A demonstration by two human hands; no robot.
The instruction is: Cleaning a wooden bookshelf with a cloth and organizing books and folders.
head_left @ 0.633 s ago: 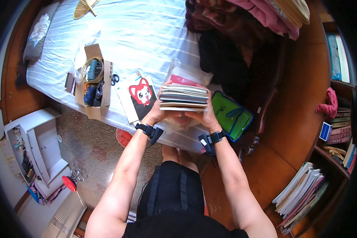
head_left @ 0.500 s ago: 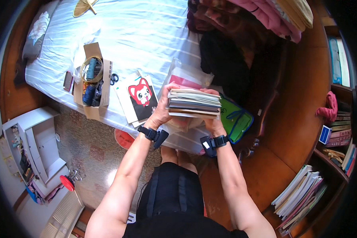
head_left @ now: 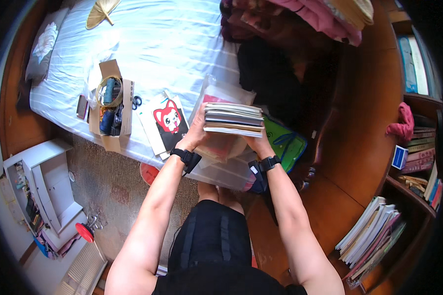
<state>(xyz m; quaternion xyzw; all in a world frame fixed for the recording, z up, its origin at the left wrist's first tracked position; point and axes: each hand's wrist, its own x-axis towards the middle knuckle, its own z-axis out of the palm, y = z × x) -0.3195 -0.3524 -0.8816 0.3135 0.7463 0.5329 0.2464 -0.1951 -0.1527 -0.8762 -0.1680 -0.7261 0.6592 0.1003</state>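
Stack [head_left: 234,119] of thin books, head view: raised between both hands above the near edge of the bed [head_left: 182,54], page edges facing up toward the camera. Left hand [head_left: 197,130] gripped its left end, fingers closed against it. Right hand [head_left: 259,143] supported the right end from below; its fingertips were mostly hidden. Clear bag [head_left: 221,90] lay beneath and beyond it. Cartoon pad [head_left: 169,120] lay to the left, scissors [head_left: 137,102] and open box [head_left: 127,108] farther left; green pouch [head_left: 291,147] lay to the right.
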